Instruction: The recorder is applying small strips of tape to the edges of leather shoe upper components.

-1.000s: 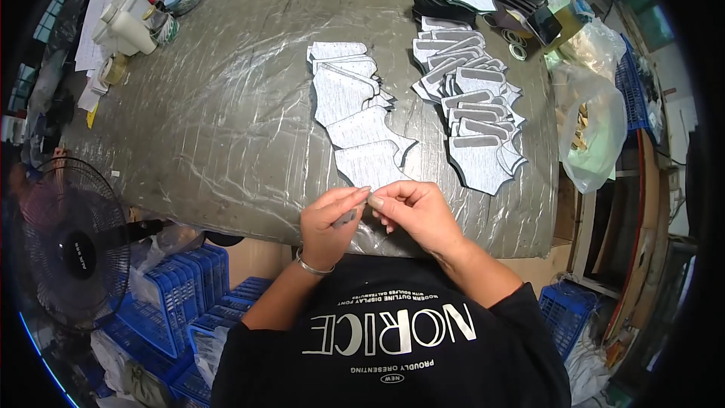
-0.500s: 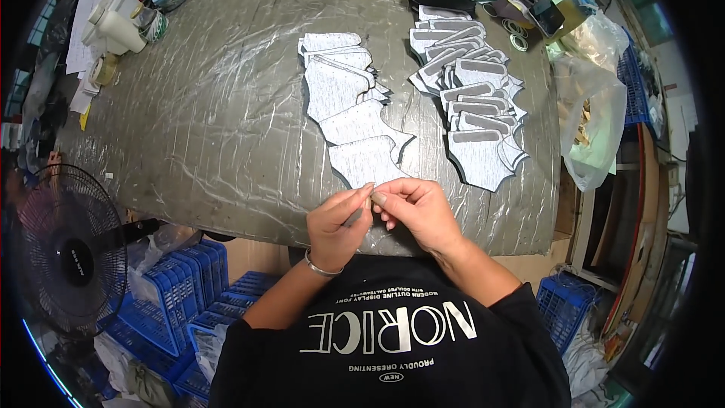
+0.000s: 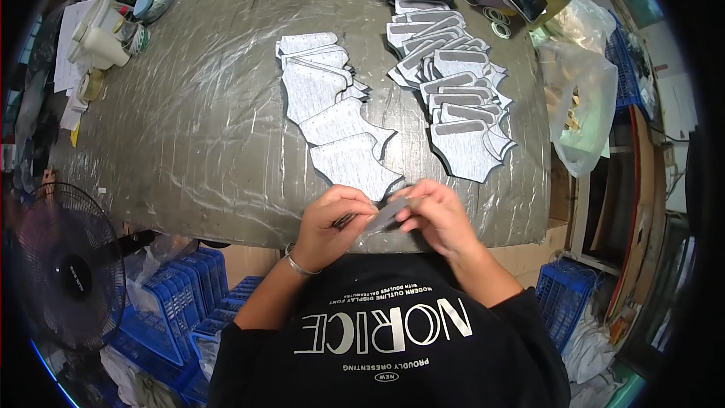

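Observation:
A small grey strip [image 3: 386, 214] with a rounded end is stretched between my hands, close to the table's near edge. My left hand [image 3: 331, 224] pinches its lower end, and some darker strips [image 3: 344, 220] show in the same palm. On the other end are the fingertips of my right hand [image 3: 439, 217]. Just beyond my fingers begins an overlapping row of pale grey, curved fabric pieces [image 3: 351, 160] with dark undersides. Farther right, a second row of similar fabric pieces [image 3: 470, 153] carries dark grey strips along one edge.
A film-covered table [image 3: 204, 128] spreads ahead. White containers [image 3: 102, 44] and tape rolls stand far left. At the far right lie a phone [image 3: 529, 0] and a clear plastic bag [image 3: 578, 98]. A black fan [image 3: 72, 276] and blue crates [image 3: 177, 295] sit lower left.
My fingertips have moved apart, and the grey strip now shows between them. The view has shifted slightly, so the fabric rows appear farther left.

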Demonstrator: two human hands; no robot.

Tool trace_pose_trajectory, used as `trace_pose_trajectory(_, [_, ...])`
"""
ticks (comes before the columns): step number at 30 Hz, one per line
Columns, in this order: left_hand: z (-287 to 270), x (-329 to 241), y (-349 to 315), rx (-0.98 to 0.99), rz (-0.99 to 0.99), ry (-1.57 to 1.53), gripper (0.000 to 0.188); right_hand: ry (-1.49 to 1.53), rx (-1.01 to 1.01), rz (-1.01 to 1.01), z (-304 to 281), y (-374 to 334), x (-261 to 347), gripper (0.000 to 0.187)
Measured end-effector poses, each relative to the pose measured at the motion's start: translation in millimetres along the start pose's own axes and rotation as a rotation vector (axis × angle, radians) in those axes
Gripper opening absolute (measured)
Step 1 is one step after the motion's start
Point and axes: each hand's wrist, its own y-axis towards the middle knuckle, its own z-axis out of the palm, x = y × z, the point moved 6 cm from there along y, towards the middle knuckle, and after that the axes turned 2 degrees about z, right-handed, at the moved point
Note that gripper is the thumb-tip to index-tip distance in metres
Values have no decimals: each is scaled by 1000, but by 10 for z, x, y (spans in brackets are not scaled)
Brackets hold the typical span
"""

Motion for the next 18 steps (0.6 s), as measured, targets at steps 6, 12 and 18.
trace_pose_trajectory(6, [195, -92, 185, 123, -210, -27, 32, -93, -57, -34, -247, -220, 157, 5])
trace_pose_trajectory(12, [297, -268, 312, 305, 15, -28, 35, -72, 130, 99, -13, -144, 84, 8])
trace_pose_trajectory(18, [241, -239, 302, 304, -24, 0, 22, -7, 148, 178, -1, -109, 6, 9])
